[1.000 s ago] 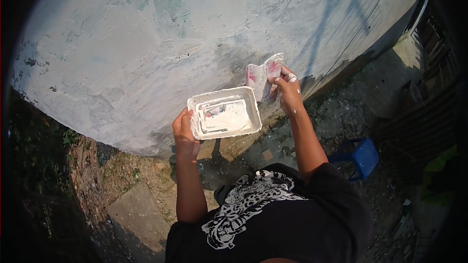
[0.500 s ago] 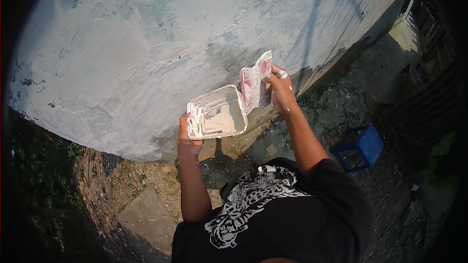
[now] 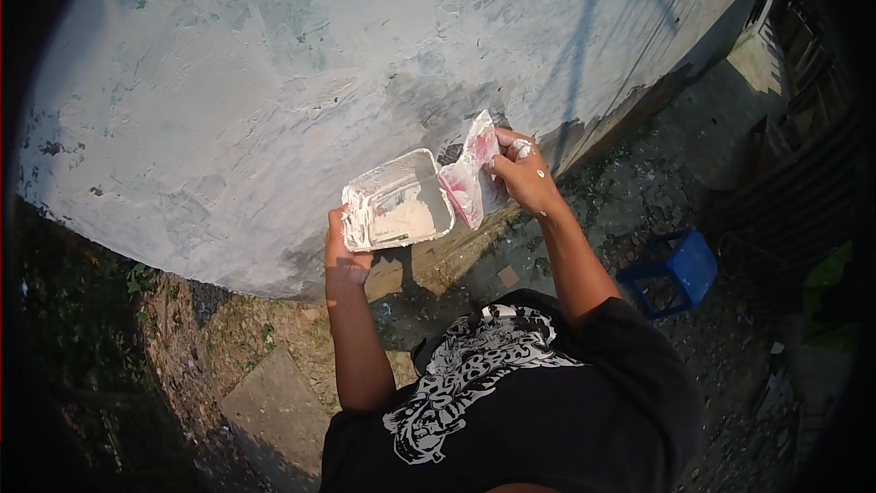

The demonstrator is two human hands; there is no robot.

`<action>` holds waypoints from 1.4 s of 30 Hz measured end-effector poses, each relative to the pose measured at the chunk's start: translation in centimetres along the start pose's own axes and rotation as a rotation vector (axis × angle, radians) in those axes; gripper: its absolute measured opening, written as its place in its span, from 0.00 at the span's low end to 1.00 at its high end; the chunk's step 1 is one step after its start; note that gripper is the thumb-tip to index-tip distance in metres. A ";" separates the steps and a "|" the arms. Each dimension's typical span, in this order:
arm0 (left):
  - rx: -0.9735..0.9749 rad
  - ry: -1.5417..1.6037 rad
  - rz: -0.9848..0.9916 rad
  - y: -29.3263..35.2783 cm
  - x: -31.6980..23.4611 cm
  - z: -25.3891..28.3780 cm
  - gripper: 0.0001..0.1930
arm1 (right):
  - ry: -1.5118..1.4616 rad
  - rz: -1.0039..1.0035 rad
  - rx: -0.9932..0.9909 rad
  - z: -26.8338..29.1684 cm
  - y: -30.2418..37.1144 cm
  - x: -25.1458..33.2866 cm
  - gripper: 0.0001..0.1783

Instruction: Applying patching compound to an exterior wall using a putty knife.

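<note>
The left hand grips the left end of a white tub in the middle of the picture. Its thumb is at the tub's edge; I cannot see all its fingers. The right hand, right of the middle, pinches a pink and white scraper between thumb and fingers. The scraper sticks out left of those fingers, right by the tub's right rim. I cannot tell if they touch. White paste is in the tub.
</note>
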State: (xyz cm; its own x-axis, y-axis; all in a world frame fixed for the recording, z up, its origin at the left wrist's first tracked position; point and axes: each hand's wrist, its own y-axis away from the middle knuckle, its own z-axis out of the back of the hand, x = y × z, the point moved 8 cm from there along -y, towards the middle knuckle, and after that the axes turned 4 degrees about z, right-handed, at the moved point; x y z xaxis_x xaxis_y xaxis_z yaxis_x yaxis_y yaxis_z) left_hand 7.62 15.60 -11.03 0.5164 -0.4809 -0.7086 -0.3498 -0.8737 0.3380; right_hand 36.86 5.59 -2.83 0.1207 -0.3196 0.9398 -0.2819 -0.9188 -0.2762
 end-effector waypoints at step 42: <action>-0.272 -0.768 -0.929 8.1 -5.1 -7.1 0.22 | 1.391 0.648 0.546 -10.4 1.5 2.1 0.28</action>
State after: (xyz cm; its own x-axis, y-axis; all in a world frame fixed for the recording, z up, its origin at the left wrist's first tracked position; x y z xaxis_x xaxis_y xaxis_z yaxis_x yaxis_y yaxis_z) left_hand 7.70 10.42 -0.26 -0.1430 0.4171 -0.8976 0.1256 -0.8919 -0.4345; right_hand 26.79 5.96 0.78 -0.8673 -0.4978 0.0075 0.4478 -0.7865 -0.4253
